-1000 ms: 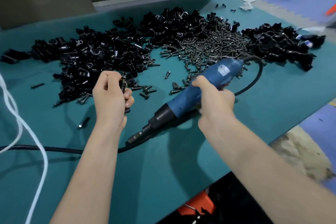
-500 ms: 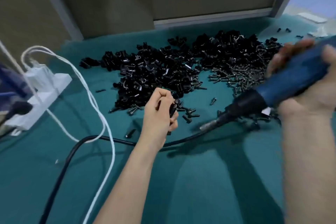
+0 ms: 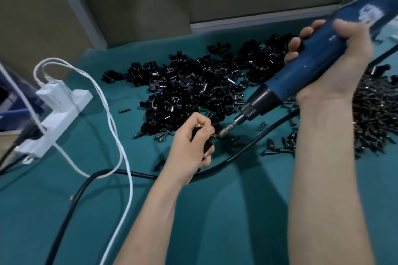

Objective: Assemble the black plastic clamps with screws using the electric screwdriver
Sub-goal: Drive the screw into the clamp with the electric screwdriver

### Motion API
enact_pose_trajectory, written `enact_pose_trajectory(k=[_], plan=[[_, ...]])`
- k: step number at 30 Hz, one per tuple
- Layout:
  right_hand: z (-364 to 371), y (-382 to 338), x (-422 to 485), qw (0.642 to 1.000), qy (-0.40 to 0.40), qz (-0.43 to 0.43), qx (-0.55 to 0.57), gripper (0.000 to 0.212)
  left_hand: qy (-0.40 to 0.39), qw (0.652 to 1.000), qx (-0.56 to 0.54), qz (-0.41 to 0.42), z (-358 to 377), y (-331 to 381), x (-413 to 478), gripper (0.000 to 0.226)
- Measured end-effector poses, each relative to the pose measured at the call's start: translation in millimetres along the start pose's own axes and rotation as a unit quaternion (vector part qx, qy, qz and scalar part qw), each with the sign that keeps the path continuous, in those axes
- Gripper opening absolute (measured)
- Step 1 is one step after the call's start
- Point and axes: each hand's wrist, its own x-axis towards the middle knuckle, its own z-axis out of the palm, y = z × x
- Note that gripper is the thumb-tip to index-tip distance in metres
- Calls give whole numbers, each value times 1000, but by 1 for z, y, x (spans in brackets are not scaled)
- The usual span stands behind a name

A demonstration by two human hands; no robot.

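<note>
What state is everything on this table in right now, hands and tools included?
Left hand: pinching a black clamp.
Right hand: wrapped round the blue screwdriver.
Blue screwdriver: raised, tilted down, tip at the held clamp.
Clamp pile: loose heap.
Screw pile: loose heap.
Power strip: plugs inserted.

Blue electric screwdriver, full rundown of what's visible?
The blue plastic-looking electric screwdriver has a cylindrical body, a blurred white label near its rear, a black collar and a slim metal bit. The right hand grips it mid-body, tilted down-left in the air. Its bit tip meets the screw in the black plastic clamp pinched by the left hand.
</note>
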Motion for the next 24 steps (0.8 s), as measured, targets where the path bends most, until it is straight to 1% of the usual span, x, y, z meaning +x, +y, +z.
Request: enact_pose_trajectory(k=[1,2,3,5,9,16,20,24], plan=[[3,-2,-5,1000,-15,23,-9,14,-9,1000,1,-1,-1,-1,0,15],[3,1,-8,1000,-16,25,-5,14,-19,1000,-2,0,-1,-1,-1,15],[0,2,-6,999,0,33,11,15,-29,1000,-9,1,-1,-1,-1,15],[-1,-3,7,999,36,30,10,18,-39,999,-26,4,-1,0,-1,15],[-6,1,3,999,38,22,17,20,-55,997,-54,9,-1,3,-3,16],[-8,-4,4,998,35,24,54,20,-79,993,-87,-20,0,3,-4,19],[-9,-1,5,998,39,31,36,20,-91,992,-87,-21,0,1,-4,18],[-12,-1,5,997,37,40,48,19,-89,992,-83,-30,2,-1,-4,18]])
